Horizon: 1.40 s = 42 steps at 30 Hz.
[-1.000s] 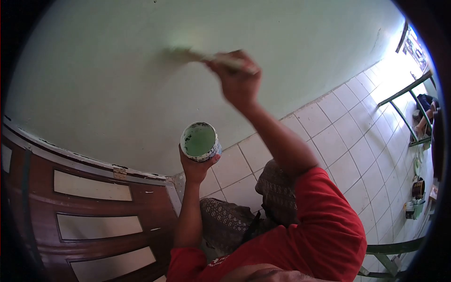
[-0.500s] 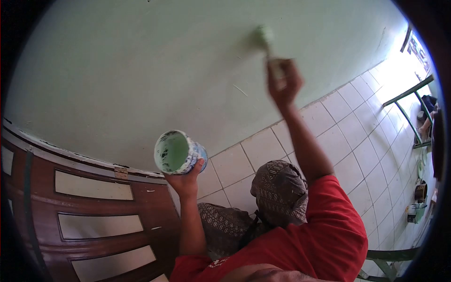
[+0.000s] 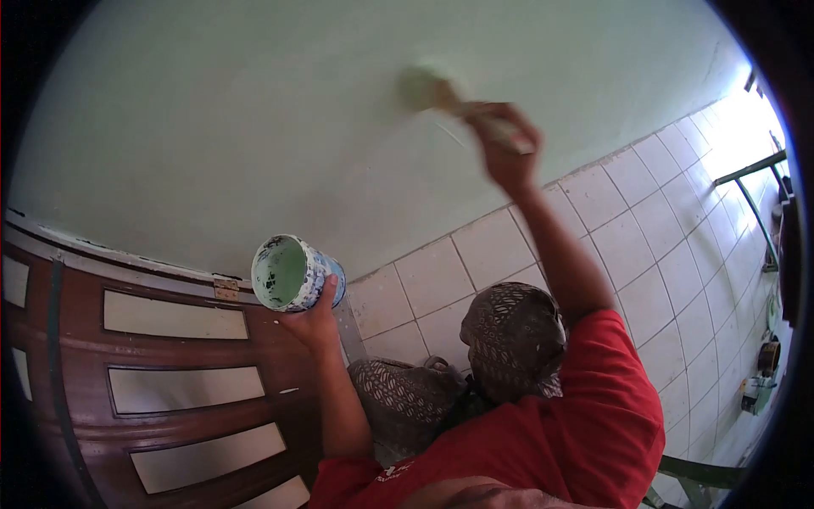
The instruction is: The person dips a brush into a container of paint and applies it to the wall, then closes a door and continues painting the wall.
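Observation:
My left hand [image 3: 312, 321] is wrapped round a paint-smeared bucket [image 3: 326, 276], its open mouth tilted toward the wall and pale green paint inside. Up at the pale green wall [image 3: 212, 144], my right hand [image 3: 507, 148] grips the handle of a paintbrush [image 3: 441, 93]. The brush head is at the wall and carries green paint; it is smeared by motion. A thin whitish streak marks the wall just below the brush.
A brown panelled door [image 3: 263, 348] stands on the left, close to my left arm. White floor tiles [image 3: 492, 246] run along the wall's foot. At the far right are a green metal frame [image 3: 750, 170] and a small paint-stained container [image 3: 755, 394].
The brush has swept left and slightly down along the wall, its handle now slanting. The bucket in my left hand has shifted a little left in view.

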Each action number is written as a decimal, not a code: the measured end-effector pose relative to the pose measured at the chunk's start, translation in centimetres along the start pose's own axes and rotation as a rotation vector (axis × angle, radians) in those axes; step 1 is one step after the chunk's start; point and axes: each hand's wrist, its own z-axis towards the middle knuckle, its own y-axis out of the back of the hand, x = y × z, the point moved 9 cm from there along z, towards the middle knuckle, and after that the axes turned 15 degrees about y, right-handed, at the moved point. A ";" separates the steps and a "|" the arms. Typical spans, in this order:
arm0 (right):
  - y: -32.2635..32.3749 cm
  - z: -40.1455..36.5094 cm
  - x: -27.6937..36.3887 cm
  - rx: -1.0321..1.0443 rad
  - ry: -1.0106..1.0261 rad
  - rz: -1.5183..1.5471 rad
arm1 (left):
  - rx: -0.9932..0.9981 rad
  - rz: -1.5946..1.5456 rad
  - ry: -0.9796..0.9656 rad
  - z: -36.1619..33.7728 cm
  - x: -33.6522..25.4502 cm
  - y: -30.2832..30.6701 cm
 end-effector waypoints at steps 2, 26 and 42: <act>7.3 0.4 -3.2 -0.170 -0.021 -0.057 | 0.008 -0.026 0.008 0.1 0.4 0.4; 0.8 -11.2 -2.7 0.099 0.121 -0.070 | 0.116 0.003 0.106 -2.2 0.4 2.1; -4.0 -19.4 -1.7 0.230 0.028 -0.213 | 0.261 0.024 0.128 -3.3 -0.7 -1.0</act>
